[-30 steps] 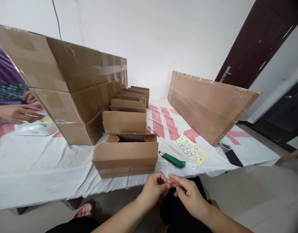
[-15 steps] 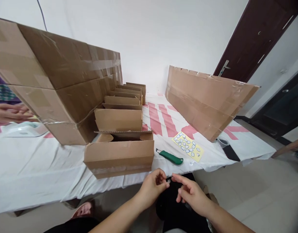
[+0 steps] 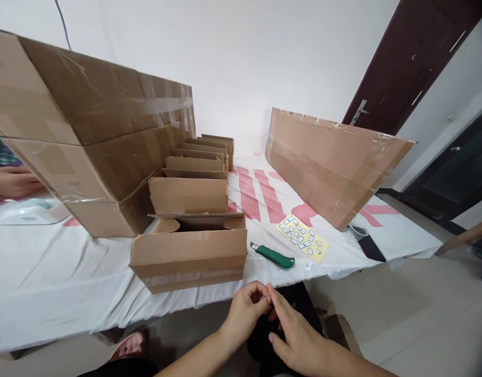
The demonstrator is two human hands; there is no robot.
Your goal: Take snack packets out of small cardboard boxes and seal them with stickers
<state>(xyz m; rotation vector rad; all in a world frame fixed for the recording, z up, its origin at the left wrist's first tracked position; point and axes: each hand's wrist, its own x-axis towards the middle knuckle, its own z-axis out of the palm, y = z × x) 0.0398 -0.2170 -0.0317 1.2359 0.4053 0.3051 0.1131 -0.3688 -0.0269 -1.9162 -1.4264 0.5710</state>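
My left hand (image 3: 247,309) is closed in a pinch just off the table's front edge, above my lap. What sits between its thumb and forefinger is too small and covered to make out. My right hand (image 3: 296,332) has its fingers stretched out, the fingertips meeting the left pinch, the thumb held apart. Beyond them on the white cloth lies a green utility knife (image 3: 273,256). To its right is a yellow sheet of small white stickers (image 3: 302,238). An open cardboard box (image 3: 188,259) stands left of the knife at the table edge.
Several more cardboard boxes (image 3: 188,196) line up behind it, beside a tall taped cardboard stack (image 3: 115,131). A cardboard panel (image 3: 335,162) stands on the right, near a dark flat object (image 3: 370,247). Another person's hand (image 3: 15,181) shows at far left, above a white device (image 3: 31,212).
My right hand has moved left and its fingertips now touch my left hand's pinch. The small whitish bit seen there is now covered. The view has shifted slightly.
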